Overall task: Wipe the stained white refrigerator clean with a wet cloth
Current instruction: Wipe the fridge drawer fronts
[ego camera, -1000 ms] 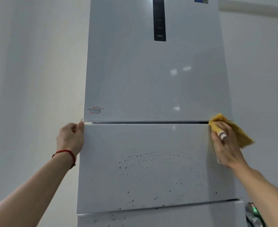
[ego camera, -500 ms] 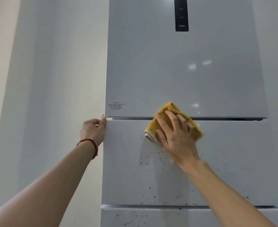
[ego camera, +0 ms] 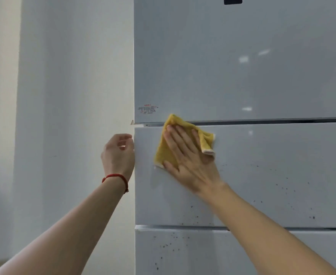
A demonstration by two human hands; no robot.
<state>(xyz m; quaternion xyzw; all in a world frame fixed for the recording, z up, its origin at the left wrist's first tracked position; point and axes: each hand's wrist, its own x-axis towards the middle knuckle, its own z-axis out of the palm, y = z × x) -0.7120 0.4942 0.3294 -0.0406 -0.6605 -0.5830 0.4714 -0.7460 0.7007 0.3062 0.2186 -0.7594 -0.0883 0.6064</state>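
The white refrigerator (ego camera: 242, 66) fills the right half of the view. Its middle door (ego camera: 282, 165) carries dark specks on the right and along the bottom; the lower drawer front (ego camera: 183, 253) is speckled too. My right hand (ego camera: 189, 157) presses a yellow cloth (ego camera: 163, 153) flat against the upper left of the middle door, fingers spread and straight. My left hand (ego camera: 118, 153), with a red string at the wrist, sits at the door's left edge with fingers loosely curled, holding nothing that I can see.
A white wall (ego camera: 64, 116) runs along the left of the refrigerator. A dark gap (ego camera: 272, 121) separates the top door from the middle door. A small red-printed label (ego camera: 148, 109) is at the top door's lower left corner.
My right hand has swept the cloth leftward across the top of the middle door, from the right edge to near the left edge. My left hand has slid down the left edge.
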